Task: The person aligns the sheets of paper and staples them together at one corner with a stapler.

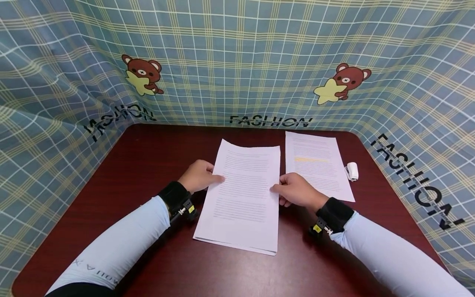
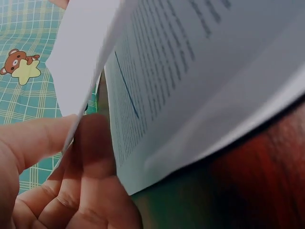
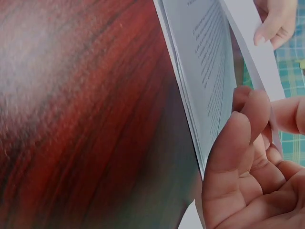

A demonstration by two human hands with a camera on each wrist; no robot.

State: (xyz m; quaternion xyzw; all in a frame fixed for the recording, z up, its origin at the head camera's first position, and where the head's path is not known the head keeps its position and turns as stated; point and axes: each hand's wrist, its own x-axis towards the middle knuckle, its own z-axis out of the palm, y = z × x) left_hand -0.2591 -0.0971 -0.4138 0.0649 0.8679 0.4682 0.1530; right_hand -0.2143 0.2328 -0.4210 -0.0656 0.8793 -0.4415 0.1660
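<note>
Printed sheets of paper [image 1: 243, 185] are held between both hands above the dark red table. My left hand [image 1: 199, 175] pinches their left edge, thumb on top and fingers beneath. On the opposite edge, my right hand [image 1: 297, 190] does the same with thumb and fingers. In the left wrist view, the pinched paper [image 2: 90, 76] stands raised from another printed page [image 2: 157, 90], which carries a dark line across its text. The right wrist view shows several stacked page edges below the lifted paper [image 3: 252, 45]. How many sheets each hand grips cannot be told.
Right of the held paper, a printed sheet [image 1: 315, 175] with a yellow highlighted line lies on the table [image 1: 163, 144]. A small white rounded object [image 1: 352, 171] sits at its right edge. Checked cloth [image 1: 237, 62] with bear pictures surrounds the table's back and sides.
</note>
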